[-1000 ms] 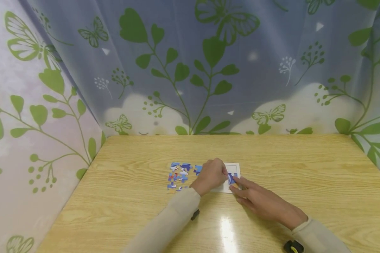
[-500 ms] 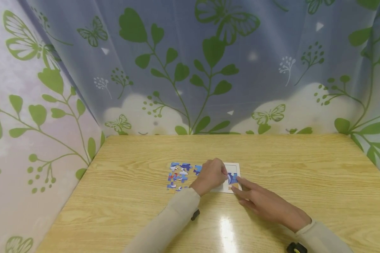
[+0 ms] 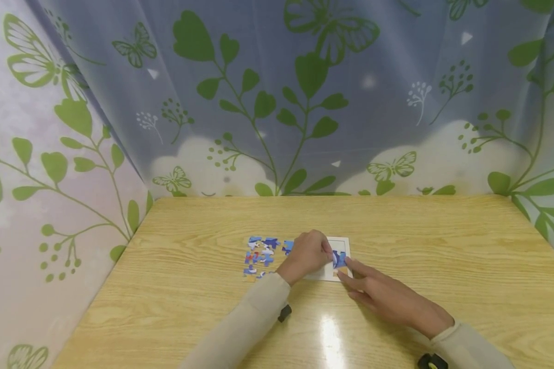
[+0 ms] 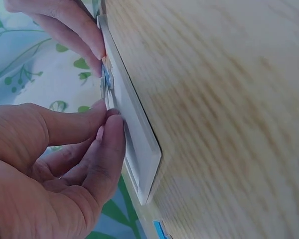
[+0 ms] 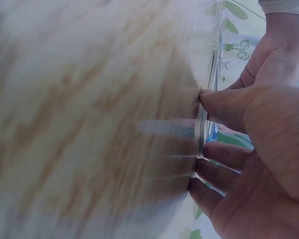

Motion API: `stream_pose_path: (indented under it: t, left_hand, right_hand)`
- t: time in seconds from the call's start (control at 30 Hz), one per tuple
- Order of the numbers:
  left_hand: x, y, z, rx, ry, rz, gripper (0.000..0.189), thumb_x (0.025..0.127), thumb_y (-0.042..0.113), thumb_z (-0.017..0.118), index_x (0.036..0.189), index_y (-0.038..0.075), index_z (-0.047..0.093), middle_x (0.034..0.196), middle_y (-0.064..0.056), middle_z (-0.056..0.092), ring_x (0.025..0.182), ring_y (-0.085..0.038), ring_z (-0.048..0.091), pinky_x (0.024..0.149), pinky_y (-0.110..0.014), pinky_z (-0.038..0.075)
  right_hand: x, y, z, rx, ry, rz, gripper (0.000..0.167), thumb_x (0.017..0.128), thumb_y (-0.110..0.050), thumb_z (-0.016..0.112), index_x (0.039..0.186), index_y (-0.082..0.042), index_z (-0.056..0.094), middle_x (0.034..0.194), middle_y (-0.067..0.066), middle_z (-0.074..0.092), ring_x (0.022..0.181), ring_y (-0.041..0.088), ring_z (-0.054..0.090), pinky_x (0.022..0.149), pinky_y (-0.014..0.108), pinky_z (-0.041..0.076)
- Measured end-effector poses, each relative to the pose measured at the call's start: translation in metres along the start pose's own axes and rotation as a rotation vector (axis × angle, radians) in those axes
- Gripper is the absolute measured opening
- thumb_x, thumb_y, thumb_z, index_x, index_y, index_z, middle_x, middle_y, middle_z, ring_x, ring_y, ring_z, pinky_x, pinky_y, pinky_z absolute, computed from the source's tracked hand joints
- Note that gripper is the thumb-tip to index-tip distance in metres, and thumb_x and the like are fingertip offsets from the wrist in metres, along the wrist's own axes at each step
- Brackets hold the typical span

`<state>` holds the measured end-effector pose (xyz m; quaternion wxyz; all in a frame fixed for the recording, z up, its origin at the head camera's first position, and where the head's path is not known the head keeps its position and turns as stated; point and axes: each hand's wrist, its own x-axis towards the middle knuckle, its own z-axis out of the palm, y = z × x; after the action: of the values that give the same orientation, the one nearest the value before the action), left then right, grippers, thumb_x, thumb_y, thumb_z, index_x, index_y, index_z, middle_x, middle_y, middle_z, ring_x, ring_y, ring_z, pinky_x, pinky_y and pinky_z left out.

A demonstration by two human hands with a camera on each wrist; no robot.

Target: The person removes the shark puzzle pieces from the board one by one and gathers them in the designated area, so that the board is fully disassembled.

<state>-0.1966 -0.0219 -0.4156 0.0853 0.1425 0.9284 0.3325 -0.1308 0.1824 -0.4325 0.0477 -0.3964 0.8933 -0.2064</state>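
Observation:
A white puzzle frame (image 3: 339, 241) lies on the table, with blue and orange jigsaw pieces (image 3: 340, 262) fitted along its right side. My left hand (image 3: 307, 257) reaches over the frame and pinches a jigsaw piece at the left edge of the fitted ones; in the left wrist view its thumb and fingertips mostly hide that piece. From the right, my right hand (image 3: 388, 295) extends its fingers to the frame's right part. The right wrist view has its thumb and fingertips (image 5: 205, 191) touching the frame's edge (image 5: 213, 64). My left forearm and hand cover much of the frame.
Several loose jigsaw pieces (image 3: 260, 251) in blue, white and red lie left of the frame. Another blue piece (image 3: 288, 247) shows beside the left hand. Behind the wooden table (image 3: 194, 230) hangs a curtain (image 3: 268, 102) with leaves and butterflies.
My right hand has drawn back slightly to the right, uncovering more of the fitted pieces. My left hand has stayed almost in place.

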Motion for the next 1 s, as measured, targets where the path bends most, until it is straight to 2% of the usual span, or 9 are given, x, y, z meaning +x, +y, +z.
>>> stream_pose_path:
  t: [0.27, 0.5, 0.73, 1.0]
  left_hand:
    - [-0.003, -0.003, -0.002, -0.041, 0.019, -0.017, 0.004, 0.085, 0.002, 0.077, 0.082, 0.006, 0.077, 0.087, -0.003, 0.073, 0.069, -0.011, 0.061, 0.061, -0.022, 0.051]
    - [-0.008, -0.009, -0.012, -0.059, 0.048, -0.004, 0.005, 0.085, 0.003, 0.075, 0.081, 0.006, 0.075, 0.086, -0.003, 0.073, 0.068, -0.012, 0.061, 0.061, -0.023, 0.052]
    - [-0.016, -0.026, -0.024, -0.08, 0.059, 0.007, 0.004, 0.087, 0.006, 0.075, 0.085, 0.003, 0.074, 0.086, -0.004, 0.072, 0.071, -0.013, 0.063, 0.064, -0.027, 0.053]
    - [-0.026, -0.043, -0.041, -0.055, 0.085, -0.006, 0.003, 0.086, 0.006, 0.077, 0.084, 0.006, 0.075, 0.088, -0.004, 0.073, 0.073, -0.015, 0.064, 0.069, -0.033, 0.055]
  right_hand:
    - [0.0, 0.0, 0.001, 0.003, 0.004, -0.003, 0.043, 0.1, -0.005, 0.062, 0.141, 0.004, 0.055, 0.152, 0.037, 0.034, 0.131, 0.049, 0.049, 0.091, 0.043, 0.055]
    - [-0.001, 0.0, 0.001, -0.006, -0.004, 0.005, 0.043, 0.1, -0.006, 0.062, 0.141, 0.003, 0.055, 0.152, 0.036, 0.035, 0.134, 0.048, 0.046, 0.095, 0.046, 0.053]
    - [-0.001, -0.001, 0.001, 0.009, -0.021, 0.032, 0.043, 0.102, -0.009, 0.06, 0.143, 0.001, 0.054, 0.153, 0.034, 0.035, 0.136, 0.047, 0.044, 0.097, 0.049, 0.051]
    - [-0.001, 0.0, 0.0, -0.008, 0.002, 0.021, 0.042, 0.101, -0.007, 0.061, 0.141, 0.003, 0.055, 0.152, 0.035, 0.036, 0.136, 0.048, 0.043, 0.1, 0.051, 0.048]
